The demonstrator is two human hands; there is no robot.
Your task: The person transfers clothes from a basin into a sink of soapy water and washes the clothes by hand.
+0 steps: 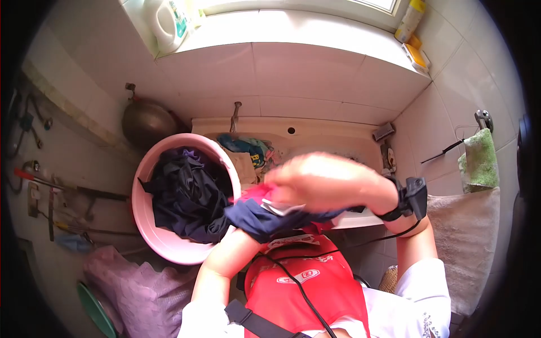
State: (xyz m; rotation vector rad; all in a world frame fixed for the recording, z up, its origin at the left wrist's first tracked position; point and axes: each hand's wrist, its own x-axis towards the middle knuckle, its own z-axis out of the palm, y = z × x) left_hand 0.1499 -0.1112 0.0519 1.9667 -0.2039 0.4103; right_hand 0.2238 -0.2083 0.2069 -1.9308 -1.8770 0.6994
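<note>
A dark blue garment (255, 221) with red and white parts is held up in front of my red apron (315, 276). My right hand (290, 183) reaches across from the right and grips the garment's red and white part; its fingers are smeared by motion. From below, my left forearm (222, 253) runs up into the dark blue cloth, which covers the left hand and its fingers. Just left of the garment stands a pink basin (147, 228) holding a heap of dark clothes (189, 194).
Behind my hands a bathtub (338, 138) holds wet, colourful cloth (248, 149) at its left end. A metal basin (149, 121) leans by the wall. A towel (465, 242) hangs at right. A detergent bottle (166, 25) stands on the sill. Black cable (293, 279) crosses my apron.
</note>
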